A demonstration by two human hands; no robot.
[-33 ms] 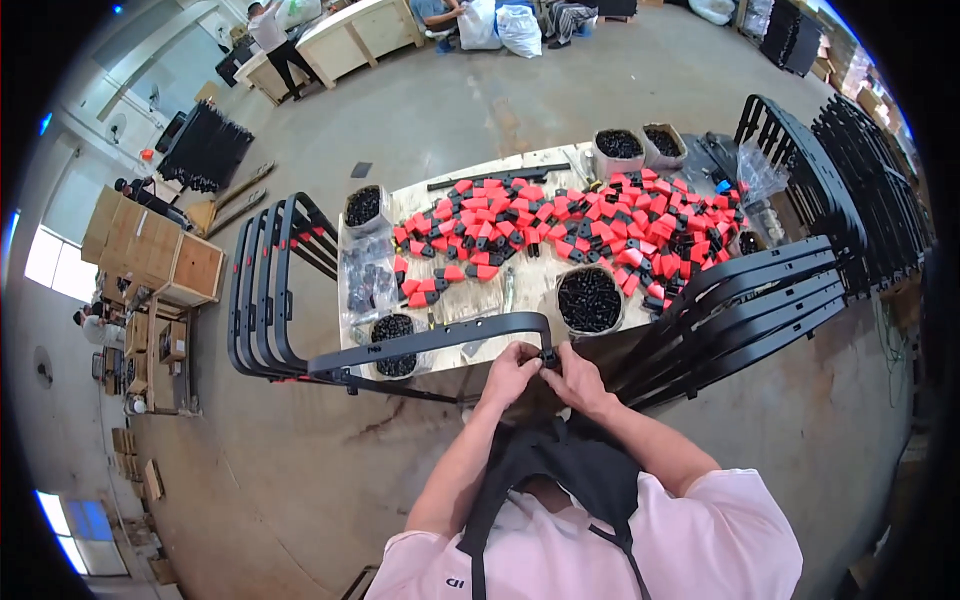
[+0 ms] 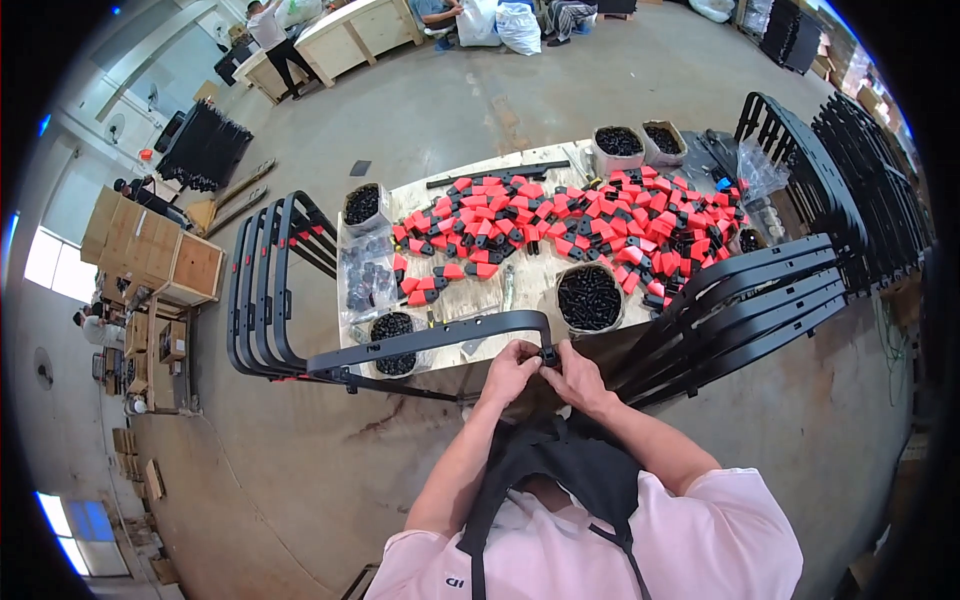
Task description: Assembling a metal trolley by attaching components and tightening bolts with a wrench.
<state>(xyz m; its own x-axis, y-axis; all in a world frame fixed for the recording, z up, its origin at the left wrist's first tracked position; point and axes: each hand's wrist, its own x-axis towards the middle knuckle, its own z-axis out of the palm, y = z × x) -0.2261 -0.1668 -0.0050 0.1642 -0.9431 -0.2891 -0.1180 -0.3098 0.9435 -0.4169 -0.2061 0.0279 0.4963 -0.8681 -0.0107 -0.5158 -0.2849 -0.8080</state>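
In front of me, a curved black metal frame point(image 2: 430, 331) stretches from the left and bends down toward my hands. A small black fitting point(image 2: 549, 355) sits on its bent end. From the left, my left hand point(image 2: 511, 375) closes its fingers on this fitting. My right hand point(image 2: 579, 378) pinches it from the other side, thumb and fingertips close together. The fingers partly hide the fitting, so its exact shape does not show.
Many red-and-black plastic pieces point(image 2: 640, 225) cover a wooden table point(image 2: 470, 300). Boxes of small black parts, one box point(image 2: 588, 300) close by, stand around its edges. More black frames point(image 2: 735, 310) stand at right, and other frames point(image 2: 268, 290) at left. People work at the back.
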